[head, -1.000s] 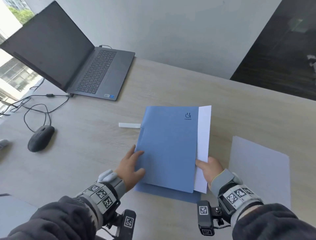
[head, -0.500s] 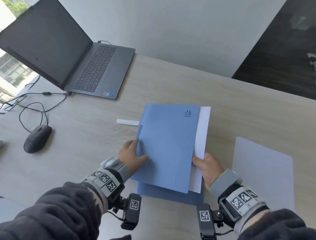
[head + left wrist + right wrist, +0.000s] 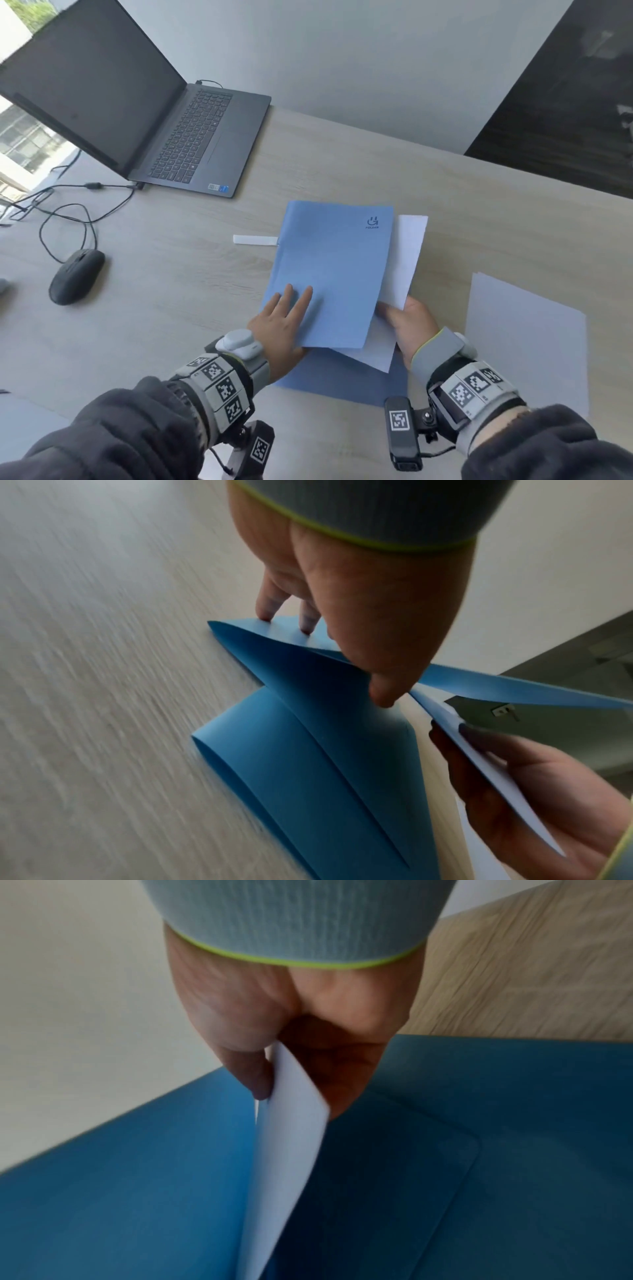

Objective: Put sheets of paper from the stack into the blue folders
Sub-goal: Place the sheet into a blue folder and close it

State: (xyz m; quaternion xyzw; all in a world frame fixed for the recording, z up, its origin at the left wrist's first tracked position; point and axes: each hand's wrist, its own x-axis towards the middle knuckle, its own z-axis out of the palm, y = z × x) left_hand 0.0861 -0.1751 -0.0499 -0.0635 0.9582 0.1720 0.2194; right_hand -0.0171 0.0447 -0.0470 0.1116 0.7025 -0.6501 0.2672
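Observation:
A blue folder (image 3: 329, 274) lies mid-table on top of a second blue folder (image 3: 342, 383). My left hand (image 3: 281, 318) has its fingers flat on the top folder's cover and the thumb beneath it. The left wrist view shows that cover (image 3: 308, 750) lifted off the folder. My right hand (image 3: 411, 322) pinches a white sheet (image 3: 407, 257) at its near edge. The sheet sits tilted between the covers, and its right strip and near corner stick out. In the right wrist view the thumb and fingers (image 3: 260, 1080) clamp the sheet (image 3: 291, 1137). The paper stack (image 3: 524, 335) lies to the right.
An open laptop (image 3: 191, 137) stands at the back left, with a black mouse (image 3: 77, 275) and cables on the left. A small white strip (image 3: 255, 240) lies by the folder's left edge. The wooden table (image 3: 496, 222) ends at a grey wall behind.
My left hand slid from the folder's left edge up onto the cover. The sheet went a little further in and now lies tilted, its near corner poking out below the cover.

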